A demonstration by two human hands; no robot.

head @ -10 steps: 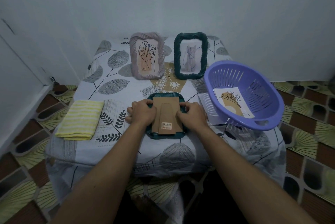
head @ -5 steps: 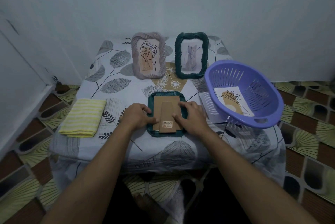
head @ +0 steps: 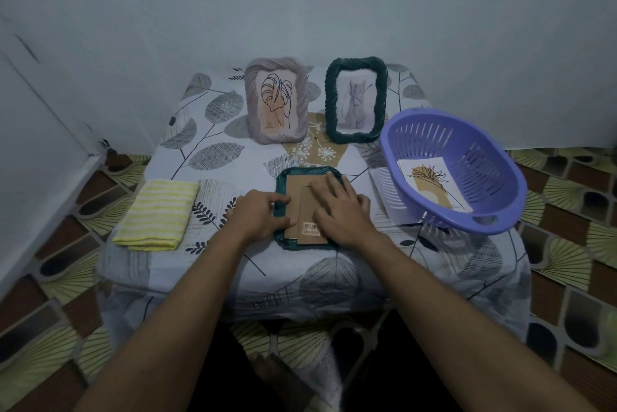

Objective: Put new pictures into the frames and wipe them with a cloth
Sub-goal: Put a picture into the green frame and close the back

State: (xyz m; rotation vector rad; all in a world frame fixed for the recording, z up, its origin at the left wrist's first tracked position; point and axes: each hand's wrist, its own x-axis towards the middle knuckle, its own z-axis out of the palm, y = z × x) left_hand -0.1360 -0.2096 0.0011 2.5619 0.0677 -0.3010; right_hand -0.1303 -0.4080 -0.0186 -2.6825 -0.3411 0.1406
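On the table (head: 233,158), close to its near edge, a dark green face-down frame (head: 310,172) lies flat with its brown cardboard back (head: 300,189) up. The left hand (head: 258,218) is at the frame's left rim. Its forefinger and thumb are curled onto that rim and seem to pinch it, though the dim light makes the hold hard to judge. The right hand (head: 340,211) lies on the cardboard back with its fingers (head: 334,184) stretched out and spread flat, gripping nothing.

A folded yellow striped cloth (head: 157,219) lies well apart to the left. Two more frames stand upright at the back of the table: a grey frame (head: 276,99) with a leaf drawing, and beside it a green frame (head: 356,99) with a faint pale picture. To the right a purple basket (head: 447,227) sits tilted, with a loose picture (head: 434,184) of a plant inside it. A white sheet (head: 380,184) pokes out from under its left side.
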